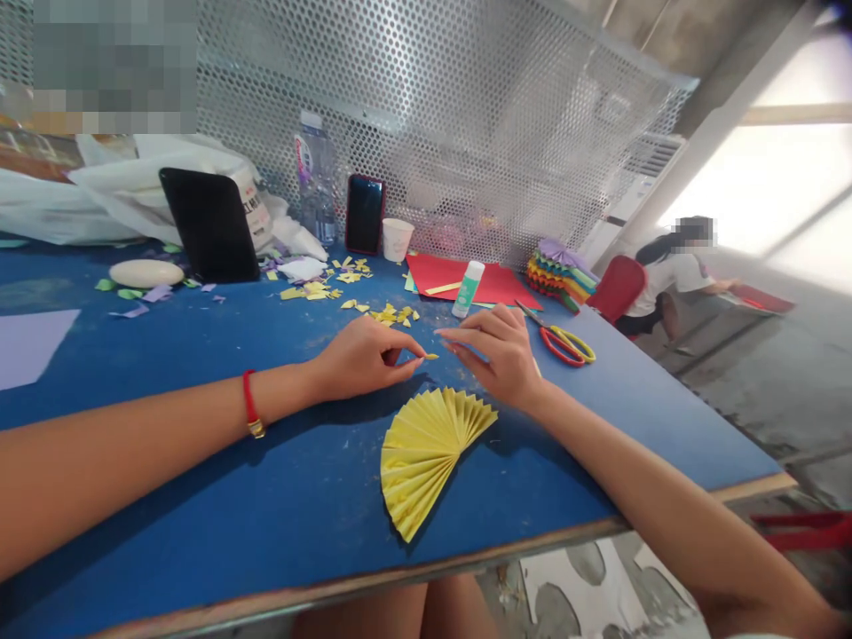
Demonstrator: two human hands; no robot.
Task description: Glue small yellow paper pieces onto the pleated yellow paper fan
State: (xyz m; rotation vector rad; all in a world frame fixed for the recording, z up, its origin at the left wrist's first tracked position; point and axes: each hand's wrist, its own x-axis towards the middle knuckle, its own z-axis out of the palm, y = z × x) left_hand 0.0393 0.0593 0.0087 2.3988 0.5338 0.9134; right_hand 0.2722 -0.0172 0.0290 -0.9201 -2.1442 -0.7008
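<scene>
My left hand (363,357) rests on the blue table (200,497), with thumb and forefinger pinched on a tiny yellow paper scrap (431,356). A red bracelet (251,404) circles that wrist. My right hand (500,351) lies just to the right of the scrap, fingers curled and pointing toward it, holding nothing I can see. A pleated yellow paper fan (422,453) lies flat on the table just below both hands. Red and yellow scissors (563,342) lie to the right of my right hand.
A glue stick (468,289) stands on red paper (493,282). Yellow scraps (386,312), a stack of coloured fans (559,271), a phone (365,214), a paper cup (398,239), a water bottle (314,176), a black tablet (209,224) and white bags sit farther back. Another person (672,271) sits far right.
</scene>
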